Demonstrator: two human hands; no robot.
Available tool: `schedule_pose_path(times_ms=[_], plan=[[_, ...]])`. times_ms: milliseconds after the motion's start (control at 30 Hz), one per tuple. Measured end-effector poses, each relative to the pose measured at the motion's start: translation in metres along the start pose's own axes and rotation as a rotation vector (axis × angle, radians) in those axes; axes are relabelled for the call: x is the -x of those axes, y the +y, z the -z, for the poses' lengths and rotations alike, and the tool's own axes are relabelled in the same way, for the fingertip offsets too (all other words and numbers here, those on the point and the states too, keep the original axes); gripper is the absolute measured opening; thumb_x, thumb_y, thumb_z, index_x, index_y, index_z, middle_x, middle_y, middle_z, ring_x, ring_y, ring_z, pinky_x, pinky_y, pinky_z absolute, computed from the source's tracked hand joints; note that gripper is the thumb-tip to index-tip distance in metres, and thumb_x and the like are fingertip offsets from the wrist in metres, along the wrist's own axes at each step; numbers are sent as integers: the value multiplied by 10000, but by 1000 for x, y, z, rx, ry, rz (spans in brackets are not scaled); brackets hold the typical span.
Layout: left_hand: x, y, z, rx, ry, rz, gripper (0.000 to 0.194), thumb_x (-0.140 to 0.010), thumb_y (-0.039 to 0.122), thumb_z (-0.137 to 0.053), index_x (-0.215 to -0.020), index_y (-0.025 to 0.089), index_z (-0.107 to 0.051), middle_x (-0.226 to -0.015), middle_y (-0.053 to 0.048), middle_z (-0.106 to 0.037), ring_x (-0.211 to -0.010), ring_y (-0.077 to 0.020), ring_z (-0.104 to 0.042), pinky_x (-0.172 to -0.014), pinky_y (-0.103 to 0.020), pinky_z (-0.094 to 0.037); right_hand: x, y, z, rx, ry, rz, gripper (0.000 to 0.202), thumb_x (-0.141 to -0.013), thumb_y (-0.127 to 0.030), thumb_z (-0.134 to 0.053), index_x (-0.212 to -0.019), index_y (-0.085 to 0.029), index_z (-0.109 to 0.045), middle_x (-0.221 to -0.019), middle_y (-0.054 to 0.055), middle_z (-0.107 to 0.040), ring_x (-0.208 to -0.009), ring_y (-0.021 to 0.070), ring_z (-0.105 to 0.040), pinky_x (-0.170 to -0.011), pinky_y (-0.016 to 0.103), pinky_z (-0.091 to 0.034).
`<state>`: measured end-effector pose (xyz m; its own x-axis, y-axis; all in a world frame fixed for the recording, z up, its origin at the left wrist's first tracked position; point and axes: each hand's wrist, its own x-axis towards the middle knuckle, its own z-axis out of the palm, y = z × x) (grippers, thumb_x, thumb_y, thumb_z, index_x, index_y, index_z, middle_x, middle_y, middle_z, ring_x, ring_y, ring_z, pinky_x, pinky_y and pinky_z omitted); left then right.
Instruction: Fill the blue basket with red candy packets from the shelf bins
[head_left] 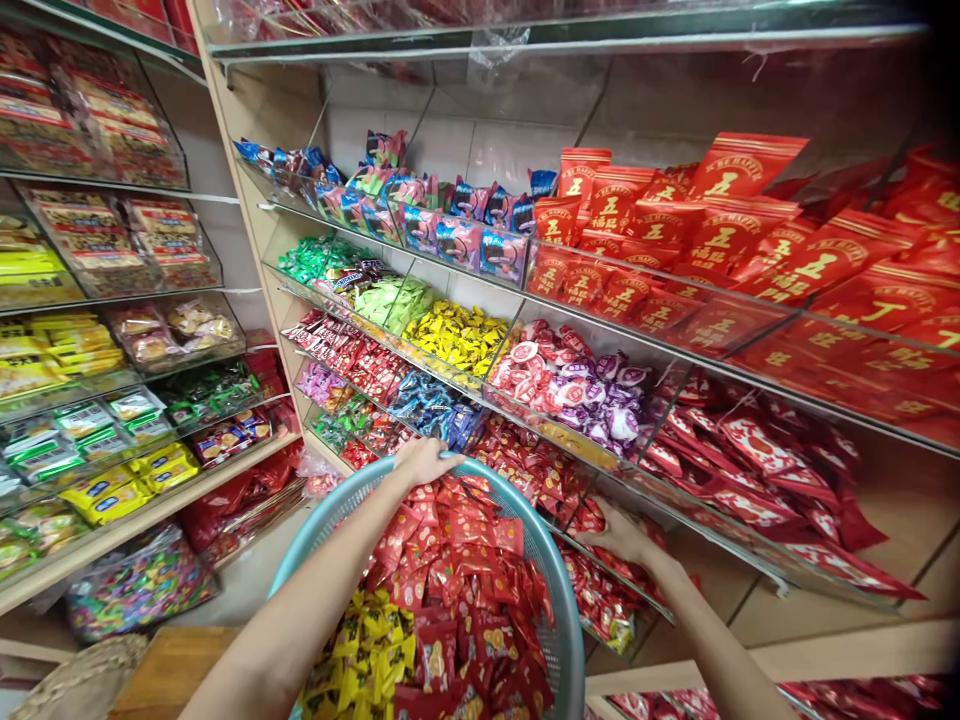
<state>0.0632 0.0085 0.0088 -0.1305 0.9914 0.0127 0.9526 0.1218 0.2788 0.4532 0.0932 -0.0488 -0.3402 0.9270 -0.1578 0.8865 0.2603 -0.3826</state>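
Note:
A round teal plastic basket point(564, 600) holds red wrapped candies point(480, 560) and yellow wrapped candies point(367, 650). My left hand point(424, 463) is closed over the basket's far rim, with the thumb pointing right. Beyond the basket's right side, my right hand point(619, 532) reaches into a low shelf compartment of small red candy packets point(536, 465). Its fingers look apart and rest among the packets; their tips are partly hidden, and nothing lifted shows in them.
Clear-fronted shelves rise ahead, with yellow candies point(456, 338), white-and-purple twists point(600, 395) and large red bags point(712, 235). More shelves with packaged snacks point(90, 325) stand at left. A bag of colourful candies point(142, 585) and a wooden stool top point(176, 670) lie low at left.

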Motion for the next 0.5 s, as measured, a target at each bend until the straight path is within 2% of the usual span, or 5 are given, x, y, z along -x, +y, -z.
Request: schedule_pose_path(times_ms=[167, 267, 400, 500], plan=[[-2, -2, -1, 1, 4, -5, 577, -701, 699, -284, -784, 250, -636, -781, -54, -670, -783, -232, -610, -656, -291, -411, -5, 1, 0, -12, -2, 145, 627, -659, -551, -536, -1124, -136, -467, -1096, 133, -555, -979, 263, -529, -843, 345, -384], [-2, -3, -2, 10, 9, -10, 588, -698, 709, -269, -777, 251, -629, -774, -52, -667, -769, -231, -611, -626, -282, -404, -7, 3, 1, -16, 74, 168, 507, -747, -522, -445, -1103, -164, -487, -1100, 112, -559, -1002, 253, -521, -861, 337, -373], [0, -3, -1, 23, 9, 10, 618, -686, 730, -257, -756, 241, -627, -773, -57, -665, -777, -229, -609, -645, -282, -399, -10, 0, -1, 87, 245, 95, 484, -816, -471, -346, -1197, -183, -425, -1169, 121, -522, -1105, 272, -457, -894, 361, -342], [1, -2, -1, 41, 2, 19, 638, -679, 743, -243, -729, 233, -624, -748, -53, -661, -768, -221, -607, -656, -279, -395, -10, -6, -4, 157, 203, -28, 501, -811, -419, -365, -1247, -171, -372, -1161, 144, -528, -1051, 281, -505, -849, 364, -367]])
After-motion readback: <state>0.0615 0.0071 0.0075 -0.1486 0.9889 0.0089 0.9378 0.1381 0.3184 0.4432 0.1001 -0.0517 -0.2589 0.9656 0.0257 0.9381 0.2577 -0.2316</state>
